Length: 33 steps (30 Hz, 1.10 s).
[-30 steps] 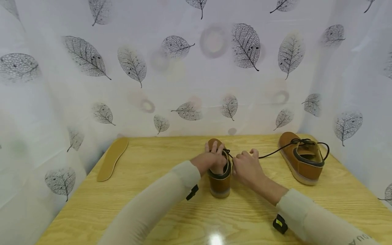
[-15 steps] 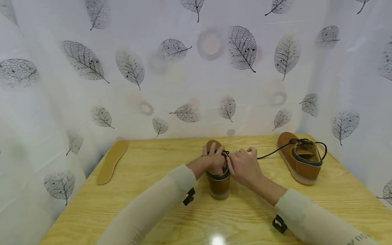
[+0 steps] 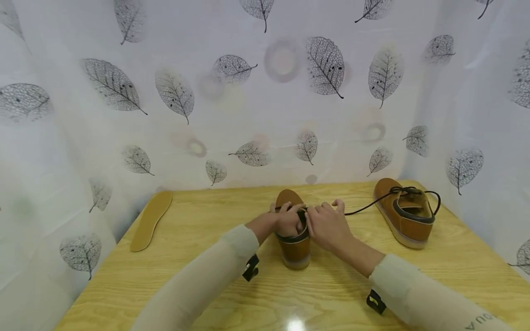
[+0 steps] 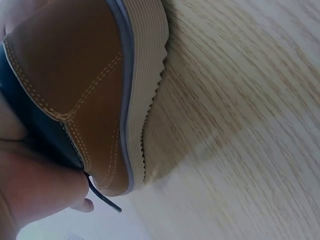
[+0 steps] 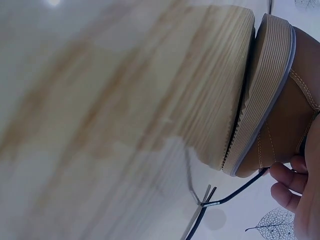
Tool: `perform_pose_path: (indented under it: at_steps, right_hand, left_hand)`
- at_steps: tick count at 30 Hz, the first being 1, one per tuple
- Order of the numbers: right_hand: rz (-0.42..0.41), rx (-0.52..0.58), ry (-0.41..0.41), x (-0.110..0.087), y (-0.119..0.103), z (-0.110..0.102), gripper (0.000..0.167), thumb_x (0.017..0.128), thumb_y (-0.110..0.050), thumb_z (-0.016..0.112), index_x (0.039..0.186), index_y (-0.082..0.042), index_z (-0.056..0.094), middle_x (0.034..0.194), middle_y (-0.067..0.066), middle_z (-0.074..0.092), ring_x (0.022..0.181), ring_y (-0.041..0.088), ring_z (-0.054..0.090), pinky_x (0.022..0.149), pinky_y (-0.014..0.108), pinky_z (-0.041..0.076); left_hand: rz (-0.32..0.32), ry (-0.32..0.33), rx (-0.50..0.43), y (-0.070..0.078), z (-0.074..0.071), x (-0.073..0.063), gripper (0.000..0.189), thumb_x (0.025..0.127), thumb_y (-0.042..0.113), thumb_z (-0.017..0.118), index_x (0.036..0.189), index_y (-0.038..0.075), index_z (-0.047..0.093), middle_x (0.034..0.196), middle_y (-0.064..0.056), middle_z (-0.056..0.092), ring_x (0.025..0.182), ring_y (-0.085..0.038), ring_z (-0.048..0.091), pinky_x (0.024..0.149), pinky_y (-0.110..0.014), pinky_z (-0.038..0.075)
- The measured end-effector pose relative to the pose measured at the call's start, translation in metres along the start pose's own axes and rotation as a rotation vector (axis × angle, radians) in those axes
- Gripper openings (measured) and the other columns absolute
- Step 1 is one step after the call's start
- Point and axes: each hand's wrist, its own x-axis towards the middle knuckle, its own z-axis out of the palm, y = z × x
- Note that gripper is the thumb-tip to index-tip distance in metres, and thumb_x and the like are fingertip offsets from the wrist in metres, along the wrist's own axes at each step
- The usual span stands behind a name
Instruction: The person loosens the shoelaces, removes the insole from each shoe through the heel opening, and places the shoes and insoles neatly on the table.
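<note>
A brown lace-up shoe (image 3: 296,250) stands at the table's middle, toe away from me. My left hand (image 3: 285,223) lies over its opening with fingers bent; a black lace end (image 4: 106,201) sticks out by those fingers in the left wrist view. At the shoe's right upper edge, my right hand (image 3: 329,226) has curled fingers and pinches the black shoelace (image 5: 235,196), which runs out from the fingertips in the right wrist view. The eyelets and the exact finger contacts are mostly hidden.
A second brown shoe (image 3: 416,227) stands at the right, a black lace (image 3: 364,208) stretching from it towards my right hand. A tan insole (image 3: 152,220) lies on the left of the wooden table (image 3: 215,294). A leaf-print curtain (image 3: 256,105) hangs behind.
My left fingers, earlier spread over the shoe's front, have drawn back and bent. My right hand has moved left, up against the shoe's edge.
</note>
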Motion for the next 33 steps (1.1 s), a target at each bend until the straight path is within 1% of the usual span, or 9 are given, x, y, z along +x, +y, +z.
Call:
perform_pose_path:
  at_steps: [7, 11, 15, 18, 22, 24, 26, 30, 33]
  right_hand:
    - [0.009, 0.007, -0.007, 0.000, -0.001, 0.000, 0.025, 0.098, -0.019, 0.049, 0.078, -0.009, 0.060, 0.066, 0.004, 0.061, 0.064, 0.023, 0.051, 0.083, 0.056, 0.032]
    - [0.011, 0.007, -0.004, 0.001, -0.001, 0.000, 0.027, 0.099, -0.020, 0.046, 0.079, -0.009, 0.060, 0.066, 0.005, 0.062, 0.064, 0.024, 0.052, 0.083, 0.055, 0.032]
    - [0.004, 0.012, 0.005, 0.001, -0.001, 0.001, 0.027, 0.099, -0.020, 0.046, 0.079, -0.009, 0.059, 0.066, 0.004, 0.062, 0.063, 0.023, 0.051, 0.082, 0.055, 0.032]
    - [-0.004, 0.016, 0.022, 0.000, -0.002, 0.003, 0.025, 0.098, -0.021, 0.048, 0.078, -0.010, 0.058, 0.065, 0.004, 0.062, 0.063, 0.024, 0.050, 0.081, 0.055, 0.032]
    - [-0.023, 0.021, 0.047, -0.001, -0.003, 0.004, 0.025, 0.097, -0.020, 0.050, 0.075, -0.011, 0.055, 0.063, 0.003, 0.060, 0.062, 0.023, 0.050, 0.080, 0.055, 0.033]
    - [-0.029, 0.025, 0.053, -0.001, -0.004, 0.004, 0.026, 0.098, -0.020, 0.050, 0.073, -0.011, 0.053, 0.062, 0.003, 0.058, 0.061, 0.024, 0.050, 0.080, 0.055, 0.033]
    - [-0.028, 0.026, 0.054, -0.001, -0.005, 0.003, 0.028, 0.098, -0.021, 0.049, 0.072, -0.012, 0.051, 0.062, 0.003, 0.056, 0.061, 0.024, 0.049, 0.080, 0.056, 0.033]
    - [-0.026, 0.027, 0.057, -0.002, -0.004, 0.003, 0.028, 0.098, -0.021, 0.051, 0.072, -0.012, 0.051, 0.061, 0.003, 0.056, 0.061, 0.024, 0.049, 0.081, 0.057, 0.033]
    - [-0.021, 0.024, 0.047, -0.002, -0.003, 0.001, 0.027, 0.098, -0.021, 0.051, 0.073, -0.012, 0.051, 0.061, 0.002, 0.054, 0.060, 0.023, 0.047, 0.081, 0.056, 0.033]
  left_hand:
    - [0.027, -0.017, -0.006, -0.001, 0.001, 0.004, 0.031, 0.098, 0.033, 0.056, 0.069, 0.034, 0.066, 0.168, 0.013, -0.003, 0.155, -0.032, 0.001, 0.114, -0.072, 0.001]
    - [0.030, -0.019, -0.008, -0.001, 0.000, 0.004, 0.030, 0.099, 0.036, 0.056, 0.071, 0.036, 0.066, 0.168, 0.013, -0.003, 0.155, -0.031, 0.002, 0.114, -0.071, 0.001]
    - [0.036, 0.005, -0.019, 0.001, -0.001, -0.001, 0.028, 0.098, 0.035, 0.057, 0.072, 0.039, 0.067, 0.168, 0.013, 0.000, 0.155, -0.032, 0.006, 0.114, -0.071, 0.005]
    - [0.052, 0.033, -0.067, 0.003, -0.004, -0.013, 0.029, 0.097, 0.033, 0.059, 0.069, 0.036, 0.067, 0.168, 0.009, 0.005, 0.154, -0.033, 0.010, 0.114, -0.070, 0.008]
    - [0.115, 0.082, -0.113, 0.003, -0.010, -0.030, 0.029, 0.095, 0.031, 0.064, 0.066, 0.031, 0.069, 0.167, 0.007, 0.011, 0.152, -0.036, 0.015, 0.113, -0.068, 0.015]
    - [0.157, 0.121, -0.122, 0.001, -0.011, -0.037, 0.028, 0.094, 0.031, 0.066, 0.066, 0.031, 0.069, 0.167, 0.007, 0.014, 0.151, -0.036, 0.017, 0.111, -0.065, 0.020]
    - [0.202, 0.167, -0.151, -0.003, -0.012, -0.042, 0.026, 0.093, 0.032, 0.068, 0.067, 0.033, 0.070, 0.166, 0.008, 0.017, 0.150, -0.037, 0.018, 0.109, -0.064, 0.022]
    - [0.272, 0.225, -0.257, -0.011, -0.015, -0.045, 0.024, 0.091, 0.029, 0.068, 0.068, 0.030, 0.072, 0.164, 0.005, 0.024, 0.150, -0.037, 0.016, 0.108, -0.063, 0.022]
    - [0.300, 0.242, -0.324, -0.016, -0.019, -0.044, 0.021, 0.091, 0.027, 0.067, 0.071, 0.027, 0.074, 0.162, 0.002, 0.030, 0.150, -0.035, 0.019, 0.110, -0.063, 0.022]
